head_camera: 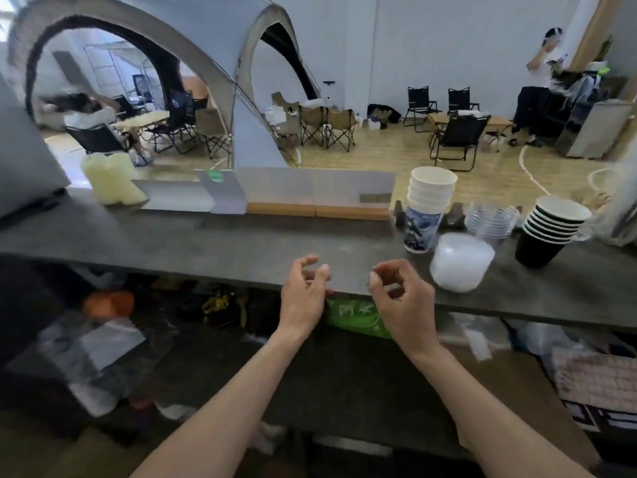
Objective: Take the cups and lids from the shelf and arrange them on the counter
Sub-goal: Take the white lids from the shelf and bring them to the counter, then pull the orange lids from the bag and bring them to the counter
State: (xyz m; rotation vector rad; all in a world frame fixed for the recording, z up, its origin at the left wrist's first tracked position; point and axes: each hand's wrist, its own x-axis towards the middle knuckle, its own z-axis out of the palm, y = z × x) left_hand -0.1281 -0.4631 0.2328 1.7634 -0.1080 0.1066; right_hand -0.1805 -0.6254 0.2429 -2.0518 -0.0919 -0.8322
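On the grey counter (206,243) at the right stand a stack of white paper cups (427,208) with a blue print, a stack of clear plastic cups (491,220) and a stack of black cups (548,229). A stack of white translucent lids (460,262) lies in front of them. My left hand (303,294) and my right hand (403,298) hover side by side over the counter's front edge, fingers loosely curled and apart, holding nothing. The right hand is just left of the lids.
Under the counter a dark shelf (310,381) holds a green packet (358,317), plastic bags and an orange object (110,303). A pale yellow jug (110,179) and a low white divider (310,191) stand at the counter's back. Folding chairs, a tent and people fill the room beyond.
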